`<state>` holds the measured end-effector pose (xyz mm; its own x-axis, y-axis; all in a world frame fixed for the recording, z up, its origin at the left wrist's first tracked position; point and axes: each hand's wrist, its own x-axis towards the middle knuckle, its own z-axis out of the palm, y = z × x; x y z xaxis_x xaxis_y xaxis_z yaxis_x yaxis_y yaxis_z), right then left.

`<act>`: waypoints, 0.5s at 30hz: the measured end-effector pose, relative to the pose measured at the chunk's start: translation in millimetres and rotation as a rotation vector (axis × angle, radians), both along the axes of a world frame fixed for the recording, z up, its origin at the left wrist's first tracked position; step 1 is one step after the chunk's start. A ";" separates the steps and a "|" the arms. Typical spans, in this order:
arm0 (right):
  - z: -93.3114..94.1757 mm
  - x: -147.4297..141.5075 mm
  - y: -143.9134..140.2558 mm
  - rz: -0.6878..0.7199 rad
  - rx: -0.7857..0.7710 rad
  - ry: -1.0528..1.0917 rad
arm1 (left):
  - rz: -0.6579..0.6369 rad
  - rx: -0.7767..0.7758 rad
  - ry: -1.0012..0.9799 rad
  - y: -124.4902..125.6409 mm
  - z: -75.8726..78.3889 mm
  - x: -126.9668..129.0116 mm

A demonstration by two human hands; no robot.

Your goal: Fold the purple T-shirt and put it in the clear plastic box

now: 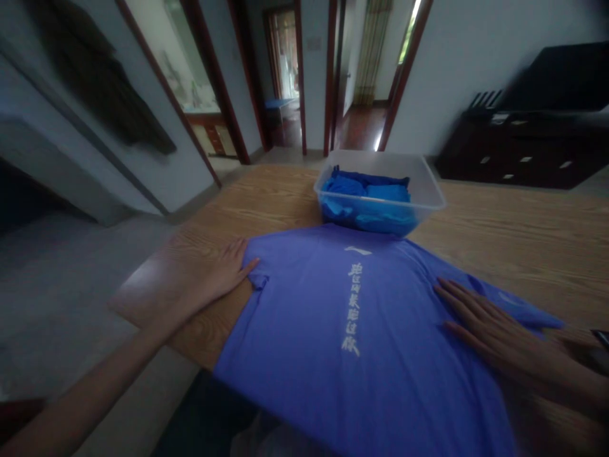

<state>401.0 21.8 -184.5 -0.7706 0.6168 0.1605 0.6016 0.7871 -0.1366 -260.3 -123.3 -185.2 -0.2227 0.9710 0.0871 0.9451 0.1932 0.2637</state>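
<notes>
A purple-blue T-shirt (304, 317) lies spread over the wooden table, with pale lettering running down its middle. Its lower part hangs over the near edge toward my lap. At the left sleeve, my left hand (231, 270) rests flat, its fingers stretched out and its thumb on the cloth. My right hand (490, 320) lies flat with extended fingers on the shirt's right side, just below the other sleeve. Neither hand grips the fabric. The shirt's collar end lies against or just under the near side of a clear plastic bin (438, 190).
Folded blue clothes (366, 197) fill part of the bin. Wooden tabletop (200, 235) shows on both sides of the shirt. A dark cabinet (523, 149) with a television (561, 76) stands against the far right wall. A dark garment (95, 70) hangs at the left; doorways open behind.
</notes>
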 end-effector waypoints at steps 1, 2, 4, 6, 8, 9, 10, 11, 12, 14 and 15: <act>-6.0 4.8 1.9 0.015 -0.003 -0.018 | 0.011 0.037 0.003 -3.6 -3.2 -0.6; -10.8 7.6 6.3 0.028 0.002 -0.038 | 0.017 0.073 -0.015 -3.8 -4.4 -1.9; -15.1 4.9 16.9 0.039 0.049 -0.062 | 0.007 0.122 -0.100 2.7 -1.2 -7.5; -12.1 -14.5 19.8 0.040 0.134 -0.044 | -0.028 0.124 -0.223 12.7 7.5 -15.9; -4.0 -56.1 7.8 0.076 0.186 -0.012 | -0.058 0.088 -0.327 22.9 19.4 -24.2; 0.8 -85.3 -3.2 0.123 0.182 0.001 | -0.069 0.066 -0.362 27.9 26.2 -27.5; 5.5 -119.1 -16.1 0.186 0.162 0.019 | -0.081 0.041 -0.383 32.8 33.6 -29.9; 9.7 -156.1 -29.1 0.270 0.118 0.027 | -0.095 0.013 -0.395 37.7 41.3 -31.6; 13.4 -194.7 -40.6 0.367 0.067 0.042 | -0.104 -0.017 -0.416 42.5 49.1 -32.7; 18.9 -270.7 -53.2 0.469 -0.022 0.086 | -0.102 -0.073 -0.491 50.9 63.7 -33.8; 20.7 -305.1 -52.9 0.467 -0.051 0.123 | -0.088 -0.096 -0.538 53.9 69.6 -34.2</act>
